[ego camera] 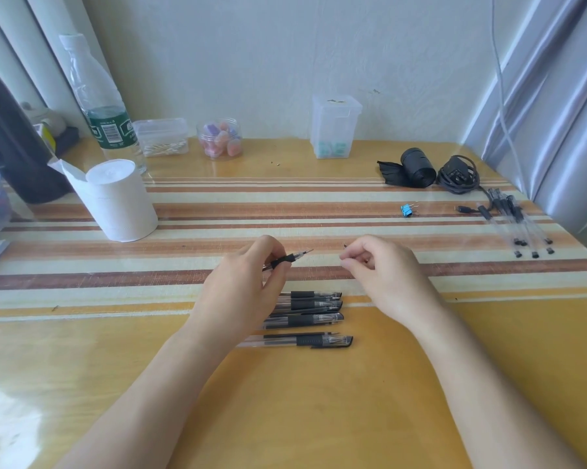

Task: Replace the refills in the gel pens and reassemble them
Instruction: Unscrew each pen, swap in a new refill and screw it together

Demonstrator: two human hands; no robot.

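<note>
My left hand [248, 275] grips a gel pen [290, 258] by its black rubber grip, with the uncapped metal tip pointing right. My right hand [376, 262] is pinched shut a short way to the right of that tip, and a small dark piece [345, 245] sticks out above its fingertips; what it is I cannot tell. Below my hands several capped gel pens [310, 319] lie side by side on the table, caps to the right, with a loose thin refill [305, 333] among them.
A toilet paper roll [121, 201] and a plastic bottle [102, 103] stand at the left. Small clear containers [334, 126] line the back wall. At the right lie a black roll [417, 167], a coiled cable [458, 177], a blue binder clip [406, 210] and more pens [515, 221].
</note>
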